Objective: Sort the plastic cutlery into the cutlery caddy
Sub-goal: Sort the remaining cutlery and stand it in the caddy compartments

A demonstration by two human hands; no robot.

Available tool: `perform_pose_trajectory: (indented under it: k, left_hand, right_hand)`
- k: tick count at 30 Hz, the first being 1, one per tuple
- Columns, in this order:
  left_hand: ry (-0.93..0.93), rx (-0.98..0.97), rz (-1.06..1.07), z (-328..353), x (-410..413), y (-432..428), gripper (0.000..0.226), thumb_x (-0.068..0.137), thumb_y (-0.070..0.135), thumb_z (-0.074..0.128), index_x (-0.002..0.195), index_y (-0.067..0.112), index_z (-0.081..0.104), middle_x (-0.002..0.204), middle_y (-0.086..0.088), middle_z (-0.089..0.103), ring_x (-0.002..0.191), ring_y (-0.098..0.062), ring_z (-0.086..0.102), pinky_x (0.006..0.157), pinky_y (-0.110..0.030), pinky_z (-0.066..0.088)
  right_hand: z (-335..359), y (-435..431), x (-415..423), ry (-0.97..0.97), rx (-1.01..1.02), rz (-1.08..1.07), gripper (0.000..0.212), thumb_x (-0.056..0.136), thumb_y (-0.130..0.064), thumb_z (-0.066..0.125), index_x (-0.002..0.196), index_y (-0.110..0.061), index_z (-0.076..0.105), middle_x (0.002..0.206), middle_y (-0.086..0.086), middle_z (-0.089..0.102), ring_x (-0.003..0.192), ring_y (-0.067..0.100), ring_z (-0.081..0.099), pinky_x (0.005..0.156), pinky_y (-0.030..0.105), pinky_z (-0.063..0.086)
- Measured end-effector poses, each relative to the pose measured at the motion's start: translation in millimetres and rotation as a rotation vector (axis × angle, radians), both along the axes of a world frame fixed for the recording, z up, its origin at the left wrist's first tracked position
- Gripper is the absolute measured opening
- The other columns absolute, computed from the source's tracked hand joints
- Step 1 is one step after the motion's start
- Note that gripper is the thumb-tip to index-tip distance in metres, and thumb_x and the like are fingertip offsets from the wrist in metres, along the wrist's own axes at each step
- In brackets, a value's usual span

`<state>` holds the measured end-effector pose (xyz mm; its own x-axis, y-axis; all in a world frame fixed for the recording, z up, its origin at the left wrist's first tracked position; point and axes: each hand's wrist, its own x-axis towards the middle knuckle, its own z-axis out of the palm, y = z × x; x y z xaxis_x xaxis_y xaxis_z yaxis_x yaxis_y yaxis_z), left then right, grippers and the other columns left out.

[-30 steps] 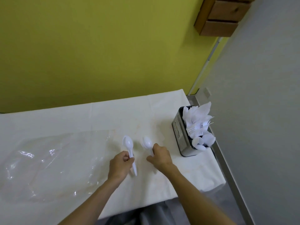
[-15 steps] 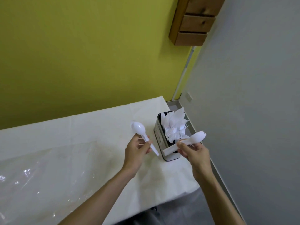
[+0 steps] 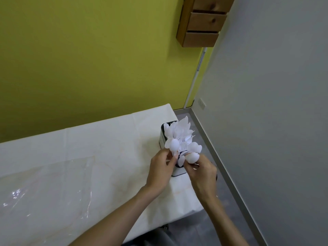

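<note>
The cutlery caddy [image 3: 163, 137] stands near the table's right edge, crowded with white plastic knives, forks and spoons [image 3: 181, 133]. My left hand [image 3: 160, 169] pinches the handle of a white spoon [image 3: 173, 144], bowl up, at the caddy's near compartment. My right hand [image 3: 202, 172] holds a second white spoon [image 3: 192, 158] by its handle, its bowl just over the caddy's near rim. Both handles' lower ends are hidden behind my fingers and the caddy.
A white cloth covers the table [image 3: 99, 146]. A sheet of clear plastic film [image 3: 44, 189] lies on its left half. The table's right edge drops to a grey floor [image 3: 229, 206] beside a grey wall. Wooden drawers [image 3: 204, 20] hang on the yellow wall.
Both hands have carried their spoons from the tabletop to the caddy, and the spoons now stand upright at its near end. The view has swung right.
</note>
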<state>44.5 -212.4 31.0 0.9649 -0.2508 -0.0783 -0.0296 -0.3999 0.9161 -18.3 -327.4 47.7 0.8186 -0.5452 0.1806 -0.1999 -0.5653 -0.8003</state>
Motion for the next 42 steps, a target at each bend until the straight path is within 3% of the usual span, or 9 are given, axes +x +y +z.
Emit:
perform_pose_trajectory:
  k: [4,9,14,19,23,26,29,35,42]
  left_hand:
    - [-0.088,0.071,-0.063,-7.8,-2.7,2.2,0.015,0.092,0.025,0.061,0.106,0.019,0.062,0.101,0.008,0.064,0.090,-0.005,0.064,0.071,-0.004,0.044]
    - [-0.188,0.061,-0.091,-12.9,-10.5,5.2,0.032,0.093,0.014,0.059,0.124,0.021,0.057,0.118,0.008,0.059,0.105,-0.007,0.060,0.089,-0.019,0.049]
    - [-0.129,0.041,-0.058,-11.2,-19.0,6.4,0.027,0.096,0.027,0.054,0.123,0.026,0.049,0.120,0.008,0.061,0.103,-0.012,0.063,0.087,-0.024,0.051]
    - [-0.210,0.170,-0.110,-0.1,-24.2,4.1,0.031,0.099,0.038,0.037,0.124,0.021,0.040,0.112,0.004,0.057,0.095,-0.012,0.059,0.074,-0.013,0.042]
    - [-0.395,0.306,-0.167,-11.6,-24.7,4.1,0.019,0.101,0.018,0.033,0.118,0.015,0.042,0.106,0.000,0.046,0.089,-0.013,0.047,0.078,-0.017,0.040]
    - [-0.416,0.421,-0.211,-24.2,-21.3,7.4,0.031,0.086,-0.003,0.045,0.115,0.009,0.048,0.112,-0.006,0.046,0.095,-0.020,0.047,0.084,-0.029,0.048]
    - [-0.376,0.432,-0.250,-24.7,-20.3,13.1,0.045,0.087,-0.004,0.044,0.129,0.010,0.044,0.121,-0.003,0.042,0.104,-0.016,0.041,0.091,-0.025,0.045]
    - [-0.383,0.343,-0.287,-24.6,-22.5,23.3,0.065,0.087,-0.007,0.043,0.145,0.020,0.035,0.131,0.002,0.042,0.111,-0.014,0.040,0.093,-0.017,0.039]
    - [-0.330,0.230,-0.236,-31.2,-23.6,30.4,0.041,0.098,0.004,0.041,0.136,0.020,0.047,0.126,0.008,0.046,0.116,-0.005,0.043,0.099,-0.012,0.035]
  right_hand:
    - [4.1,-2.7,0.4,0.019,-0.042,0.051,0.029,0.081,-0.007,0.075,0.094,-0.025,0.057,0.067,-0.023,0.055,0.065,-0.001,0.056,0.059,0.003,0.040]
    - [-6.1,-8.8,-5.5,0.076,-0.028,0.150,0.064,0.076,-0.010,0.081,0.128,-0.018,0.046,0.088,-0.029,0.054,0.075,-0.006,0.059,0.067,0.003,0.044]
    - [-16.8,-10.4,-13.3,-0.020,-0.083,0.207,0.061,0.085,-0.017,0.075,0.132,-0.031,0.038,0.110,-0.014,0.054,0.099,0.003,0.054,0.080,0.016,0.051]
    - [-29.4,-13.1,-12.8,-0.104,-0.628,0.150,0.049,0.093,-0.027,0.060,0.136,-0.011,0.044,0.131,0.006,0.056,0.115,0.023,0.053,0.098,0.030,0.040]
    - [-48.7,-16.4,-16.8,0.004,-0.721,0.223,0.073,0.088,-0.027,0.058,0.151,-0.006,0.027,0.158,0.009,0.031,0.147,0.025,0.028,0.116,0.047,0.027]
    - [-45.3,-15.6,-18.9,-0.007,-0.709,0.263,0.082,0.084,-0.026,0.057,0.154,-0.008,0.018,0.162,0.011,0.021,0.150,0.026,0.018,0.120,0.053,0.017]
    - [-30.1,-10.1,-17.9,-0.085,-0.704,0.334,0.083,0.083,-0.028,0.050,0.156,-0.019,0.011,0.162,0.008,0.019,0.151,0.026,0.015,0.121,0.054,0.009]
    - [-22.5,-8.6,-3.3,-0.058,-0.831,0.434,0.063,0.094,-0.037,0.043,0.154,-0.024,0.026,0.162,0.003,0.022,0.150,0.026,0.018,0.119,0.059,0.009]
    - [-36.3,-12.3,-1.4,-0.065,-0.842,0.398,0.054,0.098,-0.043,0.041,0.145,-0.016,0.046,0.155,-0.001,0.038,0.147,0.023,0.028,0.118,0.060,0.015]
